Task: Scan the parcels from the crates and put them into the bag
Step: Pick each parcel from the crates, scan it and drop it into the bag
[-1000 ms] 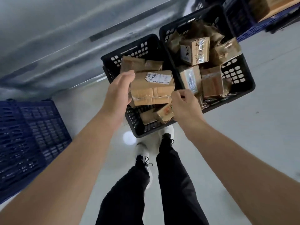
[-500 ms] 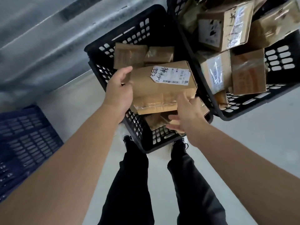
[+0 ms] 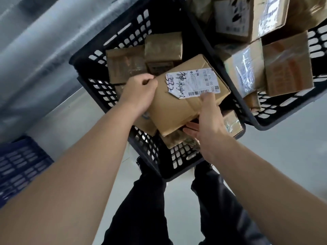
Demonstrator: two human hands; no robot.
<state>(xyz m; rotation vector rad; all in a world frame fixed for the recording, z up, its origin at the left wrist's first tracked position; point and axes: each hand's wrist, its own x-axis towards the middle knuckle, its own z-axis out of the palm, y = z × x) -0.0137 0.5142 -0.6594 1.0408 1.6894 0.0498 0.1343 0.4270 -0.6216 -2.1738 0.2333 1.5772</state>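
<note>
White shipping label (image 3: pixel 193 83) on brown cardboard parcel (image 3: pixel 184 101): black handwritten characters, too loose to read; printed digits "00" and "006" beside a barcode. Smaller print on it too blurred to read.

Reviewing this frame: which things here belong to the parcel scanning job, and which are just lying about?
Job:
- labelled parcel, held by left hand and right hand
- near black crate, with more parcels
- far black crate, full of parcels

Lying about:
- blue crate, no parcels visible in it

No bag or scanner in view.
</note>
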